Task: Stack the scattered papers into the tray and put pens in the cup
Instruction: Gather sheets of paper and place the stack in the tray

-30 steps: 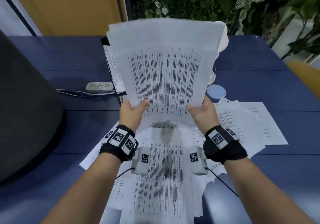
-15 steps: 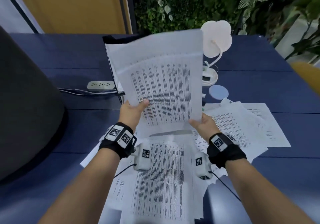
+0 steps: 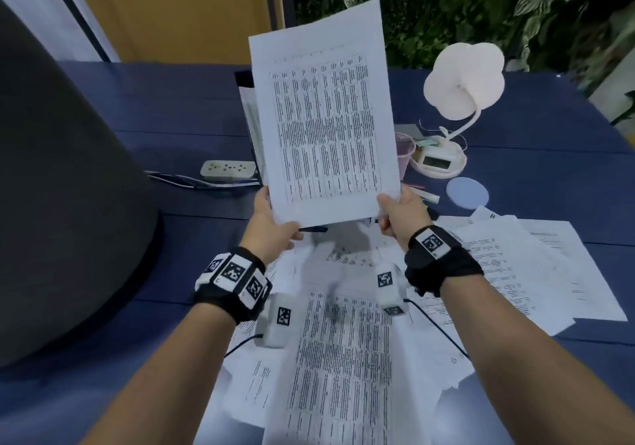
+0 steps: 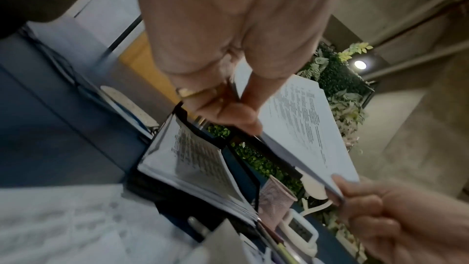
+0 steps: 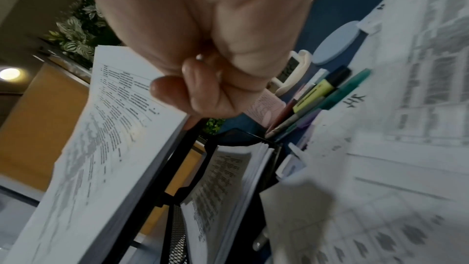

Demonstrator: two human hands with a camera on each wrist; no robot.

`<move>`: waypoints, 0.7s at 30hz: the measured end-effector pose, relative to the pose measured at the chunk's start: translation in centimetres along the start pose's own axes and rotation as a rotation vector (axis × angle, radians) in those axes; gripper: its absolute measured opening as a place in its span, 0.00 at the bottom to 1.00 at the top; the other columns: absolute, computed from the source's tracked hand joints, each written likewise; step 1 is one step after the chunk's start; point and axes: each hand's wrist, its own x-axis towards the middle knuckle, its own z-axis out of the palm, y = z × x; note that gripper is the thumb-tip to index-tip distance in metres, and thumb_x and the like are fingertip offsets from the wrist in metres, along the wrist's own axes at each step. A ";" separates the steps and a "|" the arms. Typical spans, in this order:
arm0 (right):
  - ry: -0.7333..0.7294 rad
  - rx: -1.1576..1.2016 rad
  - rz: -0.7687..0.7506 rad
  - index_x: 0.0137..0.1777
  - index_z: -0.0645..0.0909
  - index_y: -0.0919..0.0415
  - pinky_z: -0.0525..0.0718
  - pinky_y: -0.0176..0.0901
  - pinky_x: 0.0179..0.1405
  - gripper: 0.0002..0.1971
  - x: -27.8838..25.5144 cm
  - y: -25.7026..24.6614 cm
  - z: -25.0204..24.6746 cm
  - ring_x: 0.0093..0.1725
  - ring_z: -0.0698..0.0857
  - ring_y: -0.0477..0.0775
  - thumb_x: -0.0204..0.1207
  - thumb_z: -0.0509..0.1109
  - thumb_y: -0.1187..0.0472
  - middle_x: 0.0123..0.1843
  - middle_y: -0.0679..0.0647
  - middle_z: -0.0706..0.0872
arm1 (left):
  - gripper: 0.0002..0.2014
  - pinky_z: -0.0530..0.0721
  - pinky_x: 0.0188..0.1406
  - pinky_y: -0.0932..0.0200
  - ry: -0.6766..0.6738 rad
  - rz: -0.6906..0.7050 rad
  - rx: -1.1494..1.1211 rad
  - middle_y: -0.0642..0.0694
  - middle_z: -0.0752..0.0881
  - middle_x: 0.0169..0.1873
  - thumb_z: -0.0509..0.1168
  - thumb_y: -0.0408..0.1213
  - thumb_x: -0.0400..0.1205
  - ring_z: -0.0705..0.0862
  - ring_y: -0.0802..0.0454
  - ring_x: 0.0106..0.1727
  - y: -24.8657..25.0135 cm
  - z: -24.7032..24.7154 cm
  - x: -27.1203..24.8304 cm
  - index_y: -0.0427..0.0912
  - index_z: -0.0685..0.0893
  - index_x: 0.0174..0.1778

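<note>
I hold a squared stack of printed sheets upright above the table, lower corners pinched by my left hand and right hand. In the left wrist view the left hand grips the stack; in the right wrist view the right hand grips its edge. Behind it stands the black mesh tray, holding papers. A pink mesh cup stands right of the tray. Several pens lie near it. Loose sheets cover the near table.
A large dark grey object fills the left side. A power strip with cable lies left of the tray. A white lamp with clock base and a pale blue coaster sit at back right. More sheets spread right.
The stack, earlier fanned wide and leaning away, now stands higher and squared into a narrow upright bundle. Both hands have risen with it; the cup and pens are now uncovered.
</note>
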 end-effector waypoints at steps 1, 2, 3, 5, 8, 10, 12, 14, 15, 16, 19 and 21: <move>-0.004 -0.009 -0.001 0.57 0.75 0.57 0.68 0.33 0.15 0.07 0.6 -0.5 0.5 0.22 0.71 0.50 0.82 0.59 0.64 0.27 0.56 0.74 | 0.40 0.84 0.31 0.61 0.043 0.032 0.022 0.45 0.85 0.55 0.65 0.24 0.79 0.88 0.52 0.38 0.2 -0.4 0.1 0.55 0.52 0.80; -0.006 -0.020 0.000 0.56 0.75 0.57 0.68 0.33 0.14 0.07 1.1 -1.1 1.0 0.22 0.72 0.50 0.82 0.58 0.64 0.27 0.56 0.74 | 0.41 0.85 0.31 0.62 0.099 0.067 0.043 0.45 0.86 0.52 0.65 0.24 0.78 0.87 0.52 0.38 0.4 -0.8 0.5 0.56 0.52 0.80; -0.008 -0.026 -0.006 0.54 0.75 0.57 0.68 0.33 0.14 0.06 1.6 -1.8 1.5 0.22 0.72 0.50 0.82 0.57 0.65 0.26 0.56 0.74 | 0.40 0.86 0.33 0.60 0.143 0.098 0.062 0.45 0.87 0.50 0.65 0.24 0.77 0.87 0.51 0.39 0.7 -1.3 0.9 0.57 0.55 0.79; -0.002 -0.030 -0.012 0.52 0.74 0.57 0.67 0.32 0.14 0.08 2.6 -3.0 2.4 0.21 0.72 0.50 0.82 0.55 0.68 0.27 0.58 0.75 | 0.36 0.87 0.38 0.58 0.216 0.163 0.122 0.44 0.87 0.45 0.65 0.25 0.76 0.86 0.50 0.39 1.2 -2.2 2.2 0.59 0.62 0.75; 0.032 -0.047 -0.037 0.62 0.74 0.66 0.69 0.31 0.12 0.13 4.1 -4.4 3.8 0.22 0.73 0.50 0.81 0.55 0.69 0.29 0.58 0.76 | 0.30 0.84 0.39 0.59 0.249 0.213 0.221 0.44 0.85 0.38 0.64 0.27 0.78 0.84 0.49 0.37 1.9 -3.3 4.2 0.57 0.67 0.72; 0.068 -0.090 -0.053 0.62 0.75 0.67 0.69 0.28 0.11 0.12 5.1 -5.1 4.4 0.21 0.74 0.50 0.81 0.57 0.68 0.29 0.57 0.74 | 0.23 0.84 0.49 0.54 0.230 0.233 0.323 0.48 0.80 0.35 0.64 0.30 0.79 0.80 0.50 0.36 2.5 -3.7 5.4 0.52 0.74 0.70; 0.090 -0.054 -0.052 0.54 0.74 0.63 0.66 0.27 0.11 0.07 6.0 -5.8 4.9 0.14 0.72 0.44 0.80 0.57 0.69 0.29 0.57 0.72 | 0.18 0.83 0.56 0.52 0.227 0.253 0.390 0.46 0.82 0.39 0.65 0.32 0.81 0.80 0.48 0.41 2.8 -4.0 6.6 0.46 0.80 0.67; 0.114 -0.055 -0.054 0.49 0.74 0.62 0.66 0.27 0.10 0.06 6.9 -6.2 5.2 0.10 0.72 0.40 0.80 0.57 0.70 0.30 0.58 0.75 | 0.17 0.81 0.60 0.52 0.216 0.250 0.431 0.39 0.85 0.52 0.65 0.34 0.81 0.83 0.43 0.52 2.8 -4.2 7.7 0.44 0.80 0.68; 0.117 -0.076 -0.049 0.52 0.76 0.63 0.67 0.26 0.10 0.08 7.3 -6.4 5.4 0.10 0.74 0.39 0.81 0.57 0.71 0.31 0.59 0.77 | 0.18 0.80 0.62 0.51 0.198 0.243 0.478 0.38 0.85 0.56 0.64 0.36 0.82 0.83 0.42 0.56 2.8 -4.3 8.2 0.44 0.80 0.69; 0.115 -0.092 -0.035 0.57 0.77 0.66 0.69 0.27 0.09 0.11 7.7 -6.4 5.6 0.11 0.76 0.40 0.81 0.56 0.72 0.31 0.61 0.78 | 0.18 0.80 0.63 0.50 0.176 0.238 0.544 0.39 0.85 0.58 0.64 0.38 0.82 0.83 0.42 0.58 2.8 -4.3 8.6 0.43 0.79 0.69; 0.124 -0.220 0.008 0.66 0.75 0.67 0.76 0.31 0.13 0.16 9.3 -6.0 5.8 0.16 0.82 0.43 0.80 0.57 0.71 0.31 0.62 0.81 | 0.16 0.80 0.63 0.48 0.140 0.227 0.754 0.37 0.84 0.60 0.61 0.41 0.84 0.82 0.39 0.60 2.7 -4.3 9.2 0.41 0.82 0.66; 0.170 -0.402 -0.044 0.62 0.79 0.65 0.84 0.43 0.26 0.17 10.3 -5.7 5.6 0.33 0.90 0.57 0.74 0.62 0.68 0.35 0.63 0.85 | 0.16 0.81 0.60 0.49 0.133 0.231 0.830 0.38 0.85 0.58 0.60 0.43 0.84 0.82 0.39 0.59 2.5 -4.4 9.3 0.42 0.84 0.63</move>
